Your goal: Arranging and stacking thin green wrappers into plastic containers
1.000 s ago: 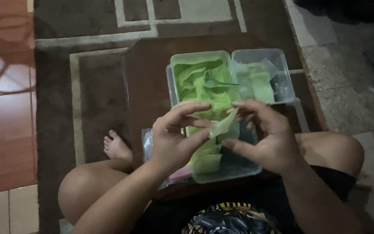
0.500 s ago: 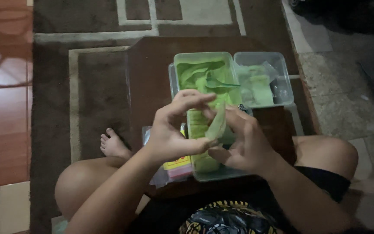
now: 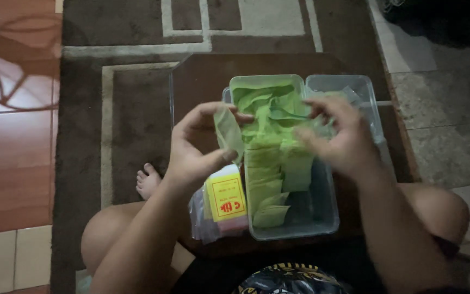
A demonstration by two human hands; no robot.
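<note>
My left hand (image 3: 197,144) holds a small green packet (image 3: 228,133) pinched between thumb and fingers, just left of the clear plastic tub (image 3: 322,218). My right hand (image 3: 338,136) hovers blurred over the tub's right side, fingers spread, with nothing seen in it. The tub holds several green packets (image 3: 270,163) stacked in a row. A second clear container (image 3: 354,87) with more green packets sits behind it. Both stand on a dark wooden board (image 3: 202,81).
A bundle of small clear plastic bags with a yellow and red label (image 3: 224,204) lies left of the tub. My bare legs and a foot (image 3: 148,182) rest on a brown patterned rug (image 3: 131,109). Red tiles lie left, grey stone floor right.
Both hands had been together on one green packet. Now they have parted: the left keeps the packet and has moved left, the right has swung away to the right over the tub.
</note>
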